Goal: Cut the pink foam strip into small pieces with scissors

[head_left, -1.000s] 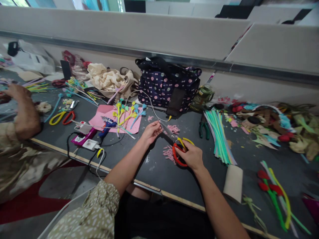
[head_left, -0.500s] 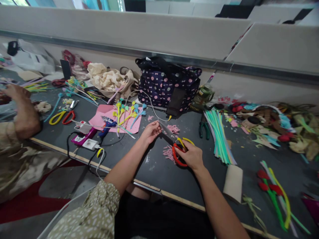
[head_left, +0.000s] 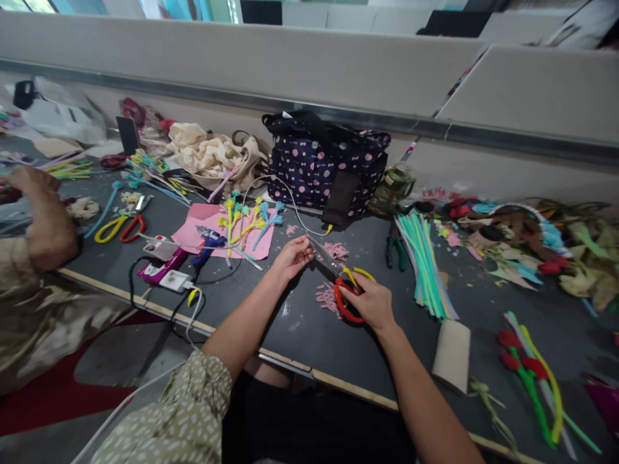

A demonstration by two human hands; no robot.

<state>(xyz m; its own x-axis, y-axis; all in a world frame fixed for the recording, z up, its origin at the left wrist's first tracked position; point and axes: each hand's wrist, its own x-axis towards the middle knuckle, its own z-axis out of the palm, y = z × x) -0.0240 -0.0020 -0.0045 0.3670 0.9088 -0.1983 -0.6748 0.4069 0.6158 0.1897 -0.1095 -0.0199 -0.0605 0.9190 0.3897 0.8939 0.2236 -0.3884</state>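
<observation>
My right hand [head_left: 371,301] grips a pair of scissors [head_left: 349,290] with one red and one yellow handle loop, its blades pointing up and left. At the blade tips, my left hand [head_left: 294,256] is closed with thumb and fingers pinched; what sits between them is too small to make out. Small pink cut strips [head_left: 327,298] lie in a heap under the scissors. A second heap of pink pieces [head_left: 336,250] is just behind the blades.
Left are a blue glue gun [head_left: 209,245], pink sheets [head_left: 193,222], a power strip [head_left: 167,267] and other scissors [head_left: 120,225]. Behind stands a dotted bag [head_left: 309,161]. Rightward lie pliers [head_left: 395,251], pipe cleaners [head_left: 425,264] and a cardboard tube [head_left: 452,354]. A co-worker's arm [head_left: 48,219] is far left.
Both hands and the scissors stay almost exactly where they were. A pale shape has come into view at the top right, beyond the partition.
</observation>
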